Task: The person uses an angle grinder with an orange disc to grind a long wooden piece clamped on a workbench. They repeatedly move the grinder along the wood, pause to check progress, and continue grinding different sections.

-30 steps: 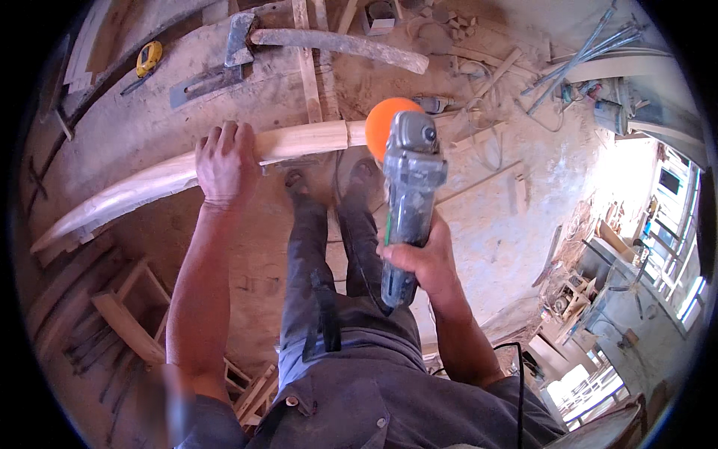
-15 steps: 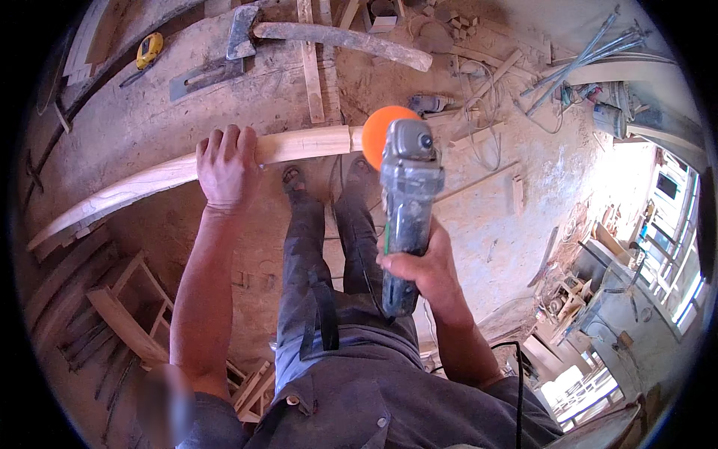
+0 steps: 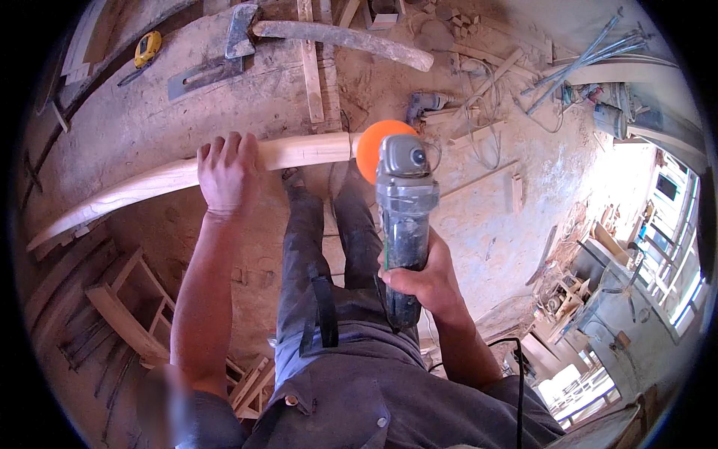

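Note:
My left hand is closed over a long, pale, curved piece of wood, pressing on it from above near its middle. In my right hand is an angle grinder, gripped round its dark body with the thumb across it. The grinder's orange disc is at the wood's right end and hides the tip there. Whether disc and wood touch, I cannot tell.
Beyond the wood, an axe, a flat metal blade and a yellow tape measure lie on the dusty bench. A power drill and a loose cable lie to the right. A wooden frame stands at lower left.
The grinder has come a little nearer to me and slightly left. The wood's right end has dropped slightly in the picture. My left hand keeps its place on the wood.

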`<action>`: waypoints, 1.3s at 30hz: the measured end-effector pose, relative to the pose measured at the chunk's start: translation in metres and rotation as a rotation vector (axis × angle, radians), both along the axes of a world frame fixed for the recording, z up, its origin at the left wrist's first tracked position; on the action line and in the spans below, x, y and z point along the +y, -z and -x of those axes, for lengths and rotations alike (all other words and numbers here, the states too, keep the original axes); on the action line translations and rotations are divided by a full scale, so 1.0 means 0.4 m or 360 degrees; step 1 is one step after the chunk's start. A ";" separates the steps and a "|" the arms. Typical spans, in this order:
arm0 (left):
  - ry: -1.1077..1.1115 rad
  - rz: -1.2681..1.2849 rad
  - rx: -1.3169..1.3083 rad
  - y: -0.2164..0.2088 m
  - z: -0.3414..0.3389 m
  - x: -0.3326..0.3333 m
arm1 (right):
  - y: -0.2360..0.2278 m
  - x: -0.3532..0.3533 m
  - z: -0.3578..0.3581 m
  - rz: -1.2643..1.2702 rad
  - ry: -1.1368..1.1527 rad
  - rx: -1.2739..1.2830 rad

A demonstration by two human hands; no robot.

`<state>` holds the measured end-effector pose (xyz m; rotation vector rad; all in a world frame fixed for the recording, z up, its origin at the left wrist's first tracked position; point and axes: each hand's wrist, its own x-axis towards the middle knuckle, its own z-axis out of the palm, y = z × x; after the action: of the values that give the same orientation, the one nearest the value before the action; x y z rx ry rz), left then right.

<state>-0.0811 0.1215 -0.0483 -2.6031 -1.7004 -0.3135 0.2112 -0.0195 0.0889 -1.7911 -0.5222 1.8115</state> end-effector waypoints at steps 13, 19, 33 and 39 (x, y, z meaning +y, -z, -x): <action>-0.0014 0.0013 0.0018 0.008 0.010 -0.019 | -0.043 0.051 -0.014 0.0055 -0.0067 -0.0103; -0.0057 -0.0072 -0.0006 0.021 0.000 -0.030 | -0.043 0.125 -0.015 0.0103 0.0054 0.0015; -0.0106 0.0008 -0.0091 0.031 0.009 -0.077 | -0.101 0.132 -0.063 0.0218 0.0016 0.0086; -0.0079 0.0003 -0.0109 0.013 -0.001 -0.057 | -0.089 0.123 -0.094 0.0264 0.0142 0.0071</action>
<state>-0.0806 0.0987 -0.0535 -2.5755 -1.7839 -0.4046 0.2488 0.0295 0.1243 -1.8460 -0.2774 1.8750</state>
